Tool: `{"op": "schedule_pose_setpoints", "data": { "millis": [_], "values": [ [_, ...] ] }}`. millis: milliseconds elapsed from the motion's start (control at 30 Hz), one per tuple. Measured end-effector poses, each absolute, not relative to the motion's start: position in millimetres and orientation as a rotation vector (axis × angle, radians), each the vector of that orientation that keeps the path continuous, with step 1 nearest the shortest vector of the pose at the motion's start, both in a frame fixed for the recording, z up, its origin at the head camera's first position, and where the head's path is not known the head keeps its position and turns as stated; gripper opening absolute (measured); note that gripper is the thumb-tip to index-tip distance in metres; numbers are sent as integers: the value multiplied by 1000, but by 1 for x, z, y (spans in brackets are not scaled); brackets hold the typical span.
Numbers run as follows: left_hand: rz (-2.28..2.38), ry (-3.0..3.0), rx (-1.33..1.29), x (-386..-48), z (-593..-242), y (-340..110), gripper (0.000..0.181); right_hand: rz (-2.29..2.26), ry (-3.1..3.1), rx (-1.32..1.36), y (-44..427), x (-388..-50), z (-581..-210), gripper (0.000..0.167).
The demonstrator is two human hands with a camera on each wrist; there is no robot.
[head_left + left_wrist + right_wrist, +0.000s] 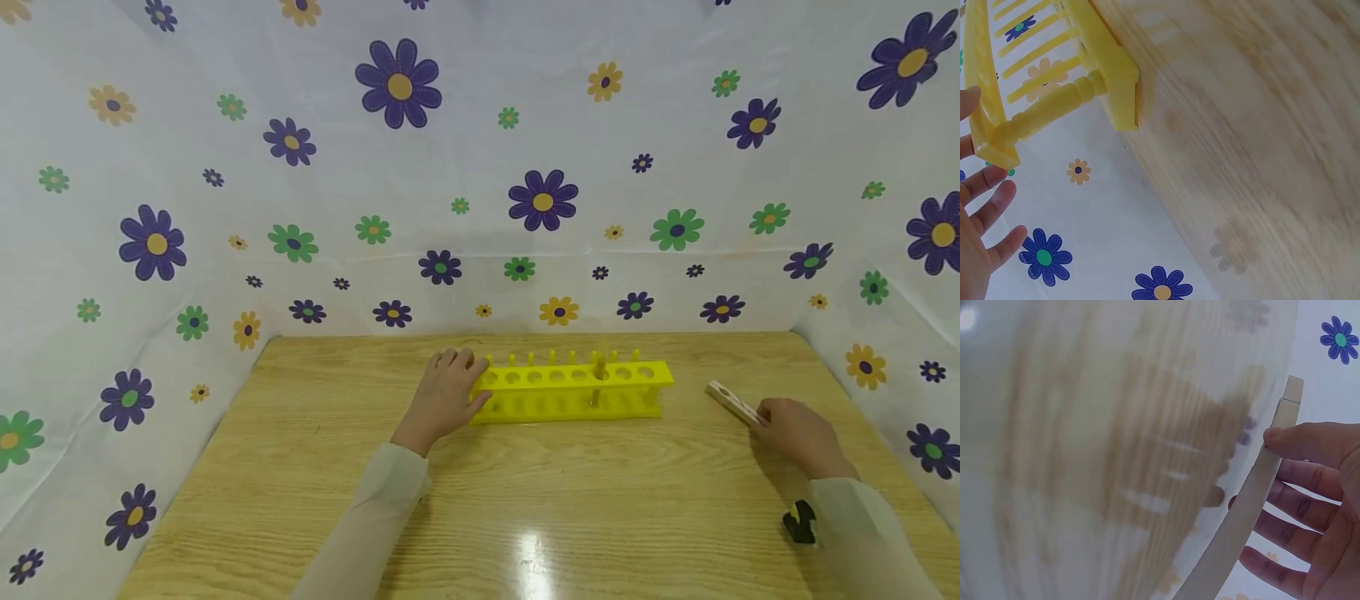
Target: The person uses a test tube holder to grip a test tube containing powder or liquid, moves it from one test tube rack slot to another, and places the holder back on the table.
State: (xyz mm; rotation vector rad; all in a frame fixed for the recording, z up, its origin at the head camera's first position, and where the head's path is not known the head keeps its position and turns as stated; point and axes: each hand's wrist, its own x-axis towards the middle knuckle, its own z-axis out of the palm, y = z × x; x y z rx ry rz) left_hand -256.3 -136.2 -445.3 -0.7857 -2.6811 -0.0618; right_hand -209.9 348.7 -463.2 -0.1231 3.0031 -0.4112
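A yellow test tube rack (573, 383) lies lengthwise near the back of the table, one tube (597, 387) upright in a hole right of its middle. My left hand (444, 396) grips the rack's left end; in the left wrist view, thumb and fingers of the hand (982, 219) are at the end of the rack (1054, 112). Off the rack's right end, my right hand (806, 437) pinches a pale wooden test tube clamp (733, 403). The right wrist view shows the thumb of that hand (1310, 494) on one side of the clamp (1241, 515), fingers on the other.
A small black object with a yellow part (800, 523) is beside the right sleeve. The wooden table (480, 483) meets flower-patterned white sheeting (480, 167) at the back and both sides.
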Motion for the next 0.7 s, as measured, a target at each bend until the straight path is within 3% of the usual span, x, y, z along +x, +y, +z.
{"op": "schedule_pose_setpoints", "data": {
  "millis": [200,700],
  "values": [
    [-54,-2682,-774,-257,-447,-136,38,-438,2987,-61,351,-208,-456,18],
    [-152,-2707,-756,-254,-447,-136,38,-634,3171,-196,348,-206,-433,25]
  ]
}}
